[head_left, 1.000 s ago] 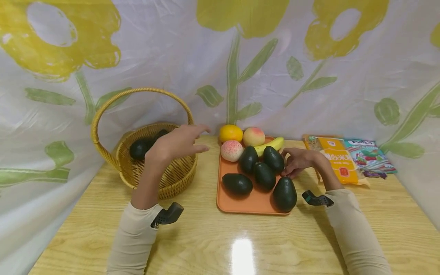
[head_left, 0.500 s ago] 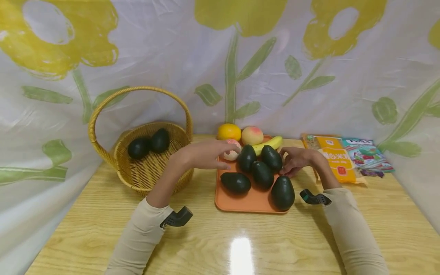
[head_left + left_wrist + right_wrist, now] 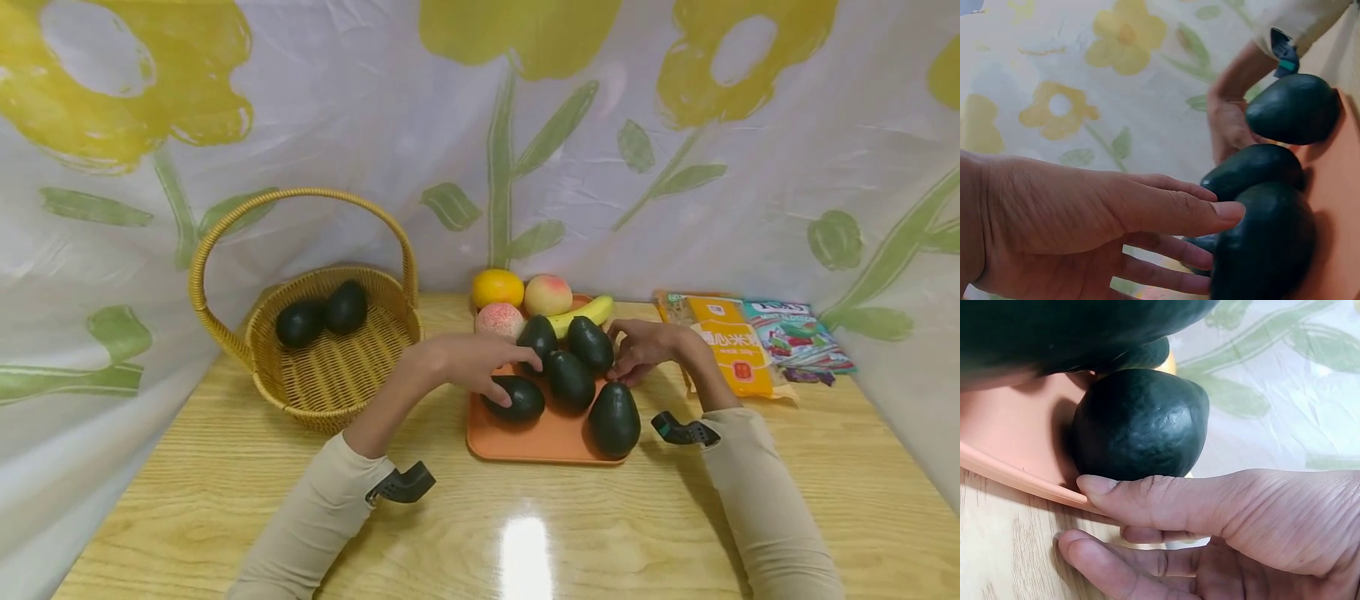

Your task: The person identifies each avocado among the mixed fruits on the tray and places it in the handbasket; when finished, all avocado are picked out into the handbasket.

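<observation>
My left hand [image 3: 472,362] reaches over the orange tray [image 3: 517,447], thumb and fingers either side of the front-left avocado [image 3: 525,407]. In the left wrist view its thumb [image 3: 1229,211] overlaps a dark avocado [image 3: 1266,244]; the fingers are nearly straight and partly hidden, and contact is unclear. My right hand [image 3: 647,346] stays at the tray's right edge, beside the back-right avocado [image 3: 590,342]. In the right wrist view its thumb [image 3: 1141,499] lies at the rim, just below an avocado [image 3: 1141,425]. Its other fingers are loosely bent outside the tray.
A wicker basket [image 3: 337,387] with a tall handle stands at left, two avocados [image 3: 322,318] inside. The tray also bears more avocados, a banana [image 3: 588,315], peaches [image 3: 548,296] and a yellow-orange fruit [image 3: 497,288]. Snack packets [image 3: 738,350] lie at right. A flowered curtain hangs behind.
My left hand has moved from over the basket, right and down, to the front-left avocado on the tray. The right hand holds its place at the tray's right edge.
</observation>
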Demonstrator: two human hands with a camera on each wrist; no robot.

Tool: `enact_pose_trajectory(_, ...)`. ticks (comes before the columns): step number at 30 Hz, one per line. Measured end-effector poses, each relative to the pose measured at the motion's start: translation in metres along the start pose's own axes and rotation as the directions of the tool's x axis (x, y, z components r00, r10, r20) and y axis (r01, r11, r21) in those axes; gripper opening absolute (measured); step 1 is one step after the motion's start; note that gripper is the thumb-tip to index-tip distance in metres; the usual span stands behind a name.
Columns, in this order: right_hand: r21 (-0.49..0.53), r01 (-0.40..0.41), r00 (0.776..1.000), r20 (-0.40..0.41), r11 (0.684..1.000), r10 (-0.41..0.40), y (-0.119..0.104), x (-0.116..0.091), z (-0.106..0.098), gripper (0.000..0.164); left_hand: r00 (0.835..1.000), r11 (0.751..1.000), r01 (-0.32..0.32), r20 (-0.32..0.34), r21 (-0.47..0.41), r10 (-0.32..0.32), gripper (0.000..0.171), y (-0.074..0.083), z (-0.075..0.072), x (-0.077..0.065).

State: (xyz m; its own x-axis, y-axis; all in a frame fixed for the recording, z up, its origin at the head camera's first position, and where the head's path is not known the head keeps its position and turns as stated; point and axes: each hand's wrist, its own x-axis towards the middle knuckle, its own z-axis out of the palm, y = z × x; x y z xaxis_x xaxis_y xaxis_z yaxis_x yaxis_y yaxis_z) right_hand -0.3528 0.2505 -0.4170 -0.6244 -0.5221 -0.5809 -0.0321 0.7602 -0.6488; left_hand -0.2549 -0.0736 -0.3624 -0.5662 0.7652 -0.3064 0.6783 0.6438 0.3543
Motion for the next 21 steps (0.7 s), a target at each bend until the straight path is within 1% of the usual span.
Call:
enact_pose_trajectory(3, -0.005, -0.001, 1.0, -0.002, 1.0, 0.001, 0.0, 0.0, 0.0, 0.064, 1.0, 1.0, -0.002, 0.024, 0.021, 0.001, 0.06, 0.002, 0.004, 0.005)
enact_pose_trajectory(9, 0.026, -0.002, 1.0, 0.014, 1.0, 0.002, 0.003, 0.001, 0.002, 0.062, 0.997, 0.998, 0.026, 0.069, 0.053, -0.029, 0.061, 0.005, 0.012, 0.013)
enact_pose_trajectory(15, 0.03, 0.003, 1.0, 0.005, 1.0, -0.004, 0.002, -0.001, 0.001, 0.061, 0.996, 0.998, 0.061, 0.069, 0.034, -0.063, 0.062, 0.006, 0.015, 0.014)
enact_pose_trajectory(21, 0.031, 0.008, 1.0, 0.01, 0.999, -0.008, 0.0, -0.001, 0.001, 0.062, 0.992, 0.995, 0.092, 0.088, 0.033, -0.094, 0.063, 0.008, 0.016, 0.016)
